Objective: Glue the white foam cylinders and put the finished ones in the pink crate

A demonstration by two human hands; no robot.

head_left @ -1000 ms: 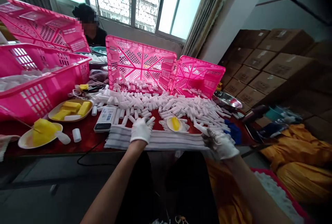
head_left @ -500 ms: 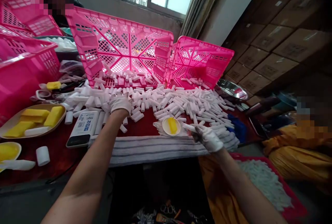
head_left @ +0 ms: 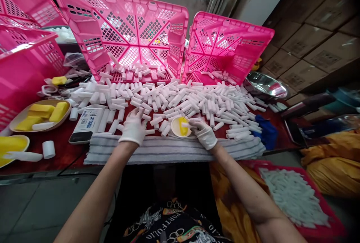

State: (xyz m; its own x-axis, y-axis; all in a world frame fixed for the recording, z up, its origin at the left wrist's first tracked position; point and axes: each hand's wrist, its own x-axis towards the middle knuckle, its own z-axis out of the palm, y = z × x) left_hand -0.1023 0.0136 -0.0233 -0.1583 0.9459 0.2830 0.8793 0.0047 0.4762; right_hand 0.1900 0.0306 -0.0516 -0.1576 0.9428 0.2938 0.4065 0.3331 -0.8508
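Observation:
My right hand (head_left: 204,133), in a white glove with darkened fingertips, grips a short white tube (head_left: 185,125). The tube's end is over a small pale dish (head_left: 174,129) with a yellow piece (head_left: 182,121) in it; contact is not clear. My left hand (head_left: 133,127), also gloved, is at the near edge of the heap of loose white tubes (head_left: 182,102). Its fingers are spread apart, with tubes close to the fingertips and no tube plainly held. A striped grey towel (head_left: 157,149) lies along the table edge below both hands.
Two pink crates (head_left: 140,46) tipped on their sides back the heap. At left are a phone-like white device (head_left: 87,125), a plate (head_left: 66,118) of yellow blocks and a standing wide tube (head_left: 48,149). A metal bowl (head_left: 267,85) and blue cloth (head_left: 266,132) are at right.
My right hand has moved left, bringing the tube over the dish. My left hand has drawn back from deeper in the heap toward the towel. The view has tilted down.

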